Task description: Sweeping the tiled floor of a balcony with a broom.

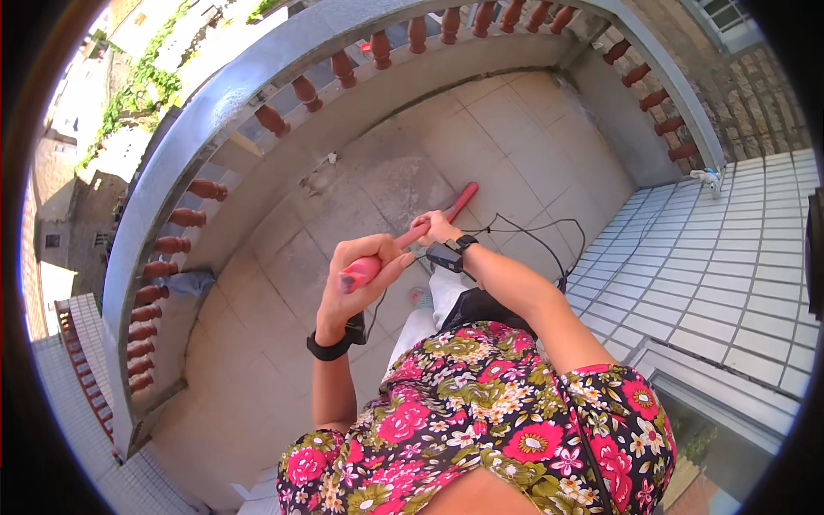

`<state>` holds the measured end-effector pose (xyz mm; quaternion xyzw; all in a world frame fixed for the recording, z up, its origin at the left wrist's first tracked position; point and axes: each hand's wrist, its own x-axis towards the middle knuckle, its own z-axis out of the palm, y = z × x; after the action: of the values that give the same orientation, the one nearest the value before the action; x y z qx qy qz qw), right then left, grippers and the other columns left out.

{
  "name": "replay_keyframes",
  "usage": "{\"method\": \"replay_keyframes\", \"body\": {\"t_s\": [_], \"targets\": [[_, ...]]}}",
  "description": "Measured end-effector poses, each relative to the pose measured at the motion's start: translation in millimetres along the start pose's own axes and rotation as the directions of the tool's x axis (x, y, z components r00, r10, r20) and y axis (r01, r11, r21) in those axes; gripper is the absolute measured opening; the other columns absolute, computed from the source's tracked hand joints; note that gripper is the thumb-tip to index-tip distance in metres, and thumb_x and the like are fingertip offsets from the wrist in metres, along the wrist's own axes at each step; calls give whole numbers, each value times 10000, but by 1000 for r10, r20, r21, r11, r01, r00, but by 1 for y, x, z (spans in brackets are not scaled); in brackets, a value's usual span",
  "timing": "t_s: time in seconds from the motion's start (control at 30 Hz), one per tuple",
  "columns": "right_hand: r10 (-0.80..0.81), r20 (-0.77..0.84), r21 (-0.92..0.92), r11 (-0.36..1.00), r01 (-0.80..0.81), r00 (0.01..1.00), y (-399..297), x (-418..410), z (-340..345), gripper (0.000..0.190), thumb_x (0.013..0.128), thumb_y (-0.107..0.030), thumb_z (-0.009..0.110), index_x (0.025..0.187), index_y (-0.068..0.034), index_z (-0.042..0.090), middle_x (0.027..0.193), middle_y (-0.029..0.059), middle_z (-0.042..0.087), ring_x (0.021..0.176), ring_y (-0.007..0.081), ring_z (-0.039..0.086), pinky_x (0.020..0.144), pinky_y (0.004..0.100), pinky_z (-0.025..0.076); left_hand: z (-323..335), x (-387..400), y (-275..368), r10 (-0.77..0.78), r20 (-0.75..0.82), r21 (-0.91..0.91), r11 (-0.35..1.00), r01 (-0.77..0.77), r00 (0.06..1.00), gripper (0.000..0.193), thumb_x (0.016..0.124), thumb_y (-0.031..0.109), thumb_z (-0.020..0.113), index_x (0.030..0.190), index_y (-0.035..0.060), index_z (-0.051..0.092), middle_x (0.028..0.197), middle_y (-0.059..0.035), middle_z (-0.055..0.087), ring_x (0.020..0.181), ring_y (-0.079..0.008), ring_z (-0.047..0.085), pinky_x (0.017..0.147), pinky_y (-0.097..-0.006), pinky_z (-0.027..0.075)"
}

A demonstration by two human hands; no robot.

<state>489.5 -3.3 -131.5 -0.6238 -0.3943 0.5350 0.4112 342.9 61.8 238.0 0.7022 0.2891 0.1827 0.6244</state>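
A pink pole (415,237) slants across the middle of the view. My left hand (367,273) is wrapped around it near its closer end, where a worn, dark tip shows past the thumb. Farther along, my right hand (436,228) grips the same pole, and its redder far part (465,196) extends beyond the fingers over the floor tiles. What sort of tool the pole belongs to cannot be told. Both wrists wear black straps with small devices. A black cable (541,225) loops near the right forearm.
A curved balcony railing (222,106) with red-brown balusters surrounds the tiled floor (515,141). A blue cloth (187,282) lies against its left part. White wall tiles (695,257) and a window frame (714,393) stand at the right. A sandalled foot (420,297) shows below.
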Motion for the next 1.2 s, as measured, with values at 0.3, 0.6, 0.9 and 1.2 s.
{"method": "replay_keyframes", "body": {"t_s": [0.3, 0.6, 0.9, 1.2], "targets": [[445, -135, -119, 879, -461, 885, -17, -219, -31, 112, 714, -1, 584, 816, -19, 626, 769, 40, 617, 697, 106, 560, 647, 276, 469, 76, -143, -5, 363, 285, -356, 899, -254, 887, 300, 739, 136, 706, 607, -6, 478, 546, -90, 472, 514, -184, 426, 508, -325, 371], [349, 4, -618, 738, -273, 937, 8, -141, 56, 68, 710, -3, 587, 765, -18, 625, 719, 34, 607, 661, 101, 549, 620, 277, 464, -3, -238, -55, 89, -377, -227, 956, -185, 922, 244, 743, 141, 727, 896, 31, 571, 840, -55, 617, 789, -158, 588, 695, -285, 483], [298, 200, -720, 691, -67, 933, -37, -66, 141, 24, 703, -16, 600, 688, -17, 618, 642, 25, 585, 609, 99, 534, 580, 277, 456, -44, -306, -81, -28, -785, -173, 969, -175, 619, 495, 799, 205, 722, 1229, 72, 513, 1100, -63, 582, 1004, -162, 570, 906, -329, 464], [306, 371, -753, 652, 91, 877, -63, -12, 236, 28, 716, -20, 588, 700, -31, 608, 634, 15, 568, 605, 97, 521, 555, 264, 440, -58, -381, -120, -182, -834, -203, 979, 17, 520, 315, 848, 193, 676, 1113, 55, 576, 960, -52, 649, 919, -138, 606, 890, -298, 468]]}}
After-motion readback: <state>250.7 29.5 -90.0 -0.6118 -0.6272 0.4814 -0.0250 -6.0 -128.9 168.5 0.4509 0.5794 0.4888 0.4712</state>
